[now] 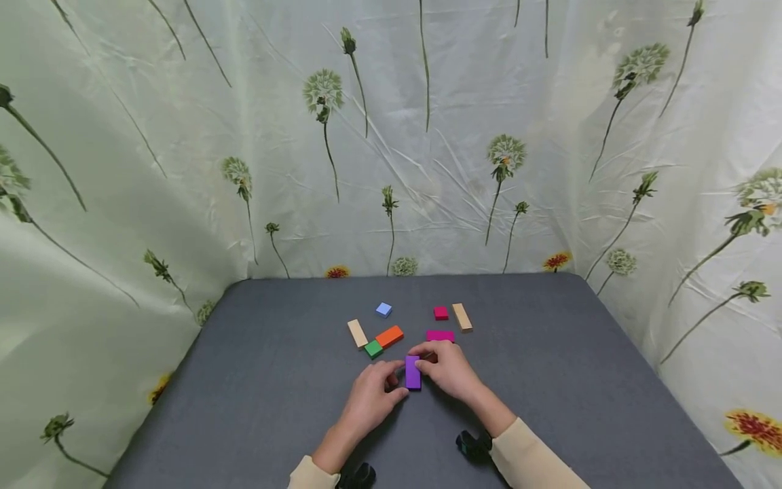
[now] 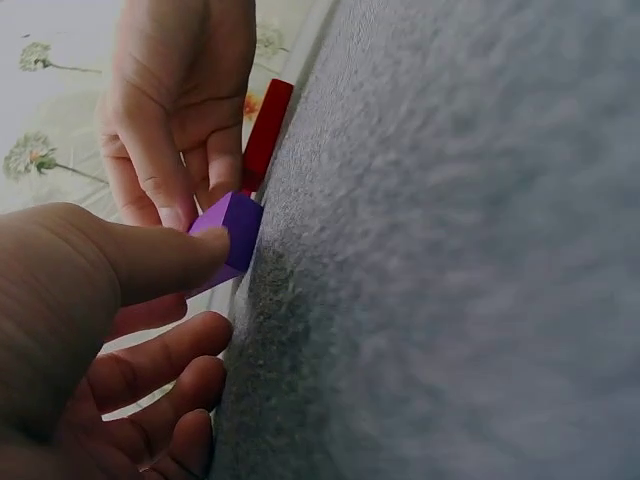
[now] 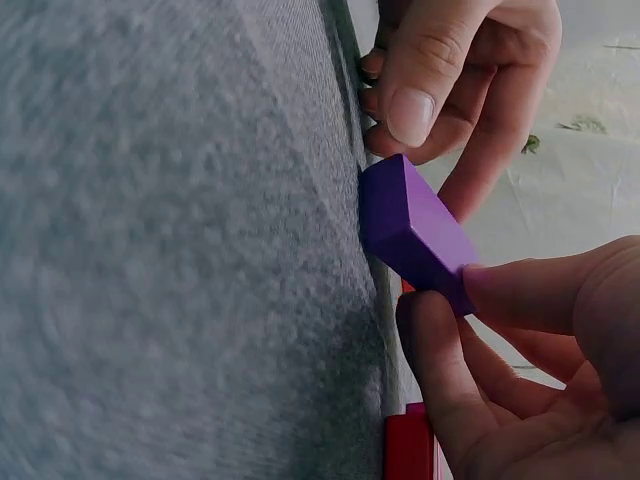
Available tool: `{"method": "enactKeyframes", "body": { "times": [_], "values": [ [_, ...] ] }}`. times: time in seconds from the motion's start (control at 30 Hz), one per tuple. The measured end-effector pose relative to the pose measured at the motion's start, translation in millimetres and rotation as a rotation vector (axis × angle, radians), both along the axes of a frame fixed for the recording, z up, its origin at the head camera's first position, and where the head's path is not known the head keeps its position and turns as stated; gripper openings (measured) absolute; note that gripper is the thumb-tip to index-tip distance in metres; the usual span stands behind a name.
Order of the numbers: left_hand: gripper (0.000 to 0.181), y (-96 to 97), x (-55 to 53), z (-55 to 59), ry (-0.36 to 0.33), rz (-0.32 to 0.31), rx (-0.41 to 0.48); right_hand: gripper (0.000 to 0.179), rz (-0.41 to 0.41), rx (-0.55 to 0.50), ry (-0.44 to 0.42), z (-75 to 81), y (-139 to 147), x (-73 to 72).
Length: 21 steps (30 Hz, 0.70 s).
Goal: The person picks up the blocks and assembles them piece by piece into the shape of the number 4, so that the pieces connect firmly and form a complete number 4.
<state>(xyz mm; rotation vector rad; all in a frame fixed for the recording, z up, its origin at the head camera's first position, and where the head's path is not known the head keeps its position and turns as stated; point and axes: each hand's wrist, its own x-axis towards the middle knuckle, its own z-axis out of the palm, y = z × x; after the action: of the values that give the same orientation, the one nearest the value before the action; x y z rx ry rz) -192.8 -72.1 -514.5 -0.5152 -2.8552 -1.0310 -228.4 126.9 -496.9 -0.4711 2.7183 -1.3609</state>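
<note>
A purple block (image 1: pixel 413 373) lies lengthwise between the two hands, at or just above the grey table. My right hand (image 1: pixel 451 370) pinches its far end between thumb and a finger, as the right wrist view shows. To the left, my left hand (image 1: pixel 373 394) has loosely bent fingers around the block's near end. Its thumb (image 3: pixel 410 115) appears slightly apart from the purple block (image 3: pixel 415 225) in the right wrist view. Just beyond the right hand lies a magenta block (image 1: pixel 440 335), its near edge partly covered by the fingers.
Further back are a red block (image 1: pixel 440 313), a wooden block (image 1: pixel 462 318) and a blue block (image 1: pixel 383 310). Left of the hands, an orange block (image 1: pixel 389 336), a green block (image 1: pixel 373 349) and another wooden block (image 1: pixel 357 334) form a group. A floral curtain (image 1: pixel 391 136) surrounds the table (image 1: pixel 275 407).
</note>
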Motion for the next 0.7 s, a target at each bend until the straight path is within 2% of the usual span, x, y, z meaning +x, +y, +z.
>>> {"method": "enactKeyframes", "body": {
  "times": [0.17, 0.43, 0.7],
  "values": [
    [0.056, 1.0, -8.8, 0.7, -0.029, -0.013, 0.005, 0.022, 0.011, 0.025, 0.022, -0.5, 0, -1.8],
    [0.06, -0.4, -20.8, -3.5, -0.071, -0.039, 0.01, 0.023, 0.004, 0.035, 0.027, -2.1, 0, -4.4],
    [0.06, 5.1, -24.5, -3.9, -0.118, 0.023, -0.001, 0.027, -0.019, 0.031, 0.04, -3.4, 1, -3.7]
  ]
}}
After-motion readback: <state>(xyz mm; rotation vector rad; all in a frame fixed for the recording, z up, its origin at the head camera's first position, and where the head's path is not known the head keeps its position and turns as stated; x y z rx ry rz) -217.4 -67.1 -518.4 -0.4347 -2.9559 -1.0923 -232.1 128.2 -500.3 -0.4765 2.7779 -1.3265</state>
